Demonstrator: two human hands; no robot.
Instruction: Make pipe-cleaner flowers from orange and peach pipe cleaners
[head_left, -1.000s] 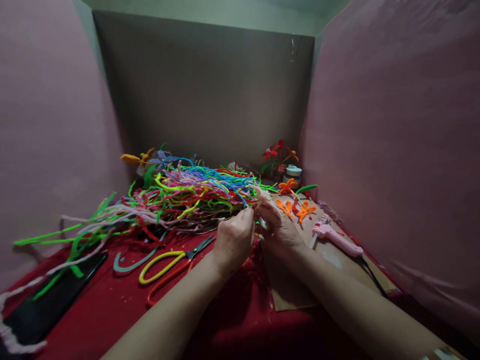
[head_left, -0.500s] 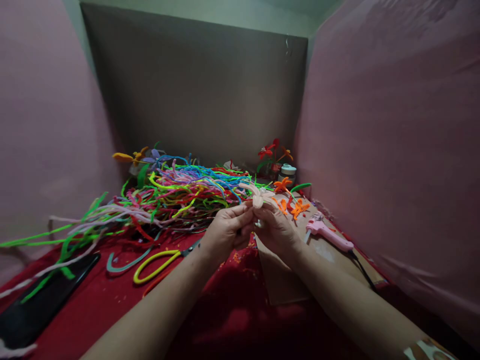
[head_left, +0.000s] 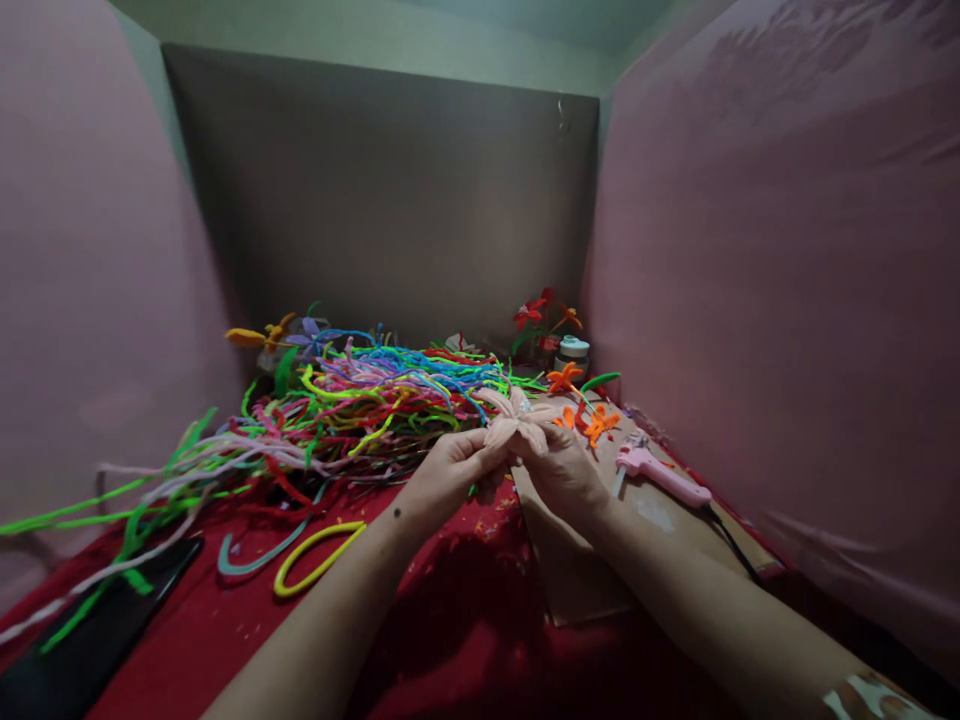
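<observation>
A pale pink pipe-cleaner flower (head_left: 516, 422) with several spread petals and a whitish centre faces up between my hands, over the red cloth. My left hand (head_left: 459, 465) pinches it from the left, fingers curled beneath the petals. On the other side, my right hand (head_left: 559, 468) grips its lower right petals, thumb and fingers closed. The underside of the flower and most fingertips are hidden. Just beyond my hands lies a big heap of coloured pipe cleaners (head_left: 405, 385).
Yellow-handled scissors (head_left: 319, 560) lie left of my forearm, near a black phone-like slab (head_left: 112, 620). To the right, a pink glue gun (head_left: 664, 472) with a cord rests on cardboard (head_left: 577, 570). Behind it are orange flowers (head_left: 600, 425) and a lidded jar (head_left: 573, 352).
The pink flower has turned so its open petals now face up toward me, where before it was seen more side-on. My hands stay closed on it. The camera view has shifted slightly.
</observation>
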